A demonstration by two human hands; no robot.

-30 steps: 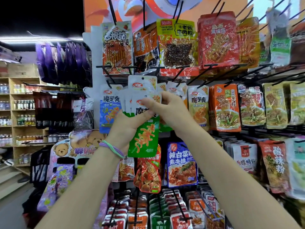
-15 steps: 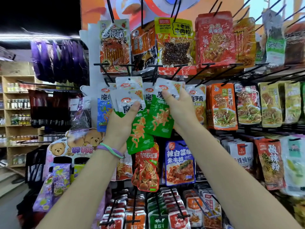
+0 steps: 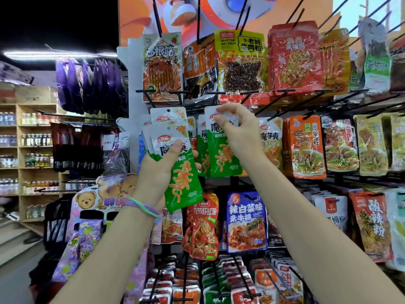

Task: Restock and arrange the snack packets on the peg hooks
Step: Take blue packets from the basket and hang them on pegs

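At centre frame the right hand (image 3: 238, 130) pinches the white top edge of a single green-and-white foil snack packet (image 3: 222, 150) between thumb and fingertips. The packet hangs long axis vertical, its top raised toward the black metal peg hook (image 3: 232, 92) just above it. Whether the hang hole is on the peg cannot be told. Just left and slightly lower, the left hand (image 3: 158, 172) grips a fanned stack of matching green-and-white packets (image 3: 173, 154), thumb pressed across the front, tops tilted up-left. The right hand is nearer the hook, so the threading likely falls to it.
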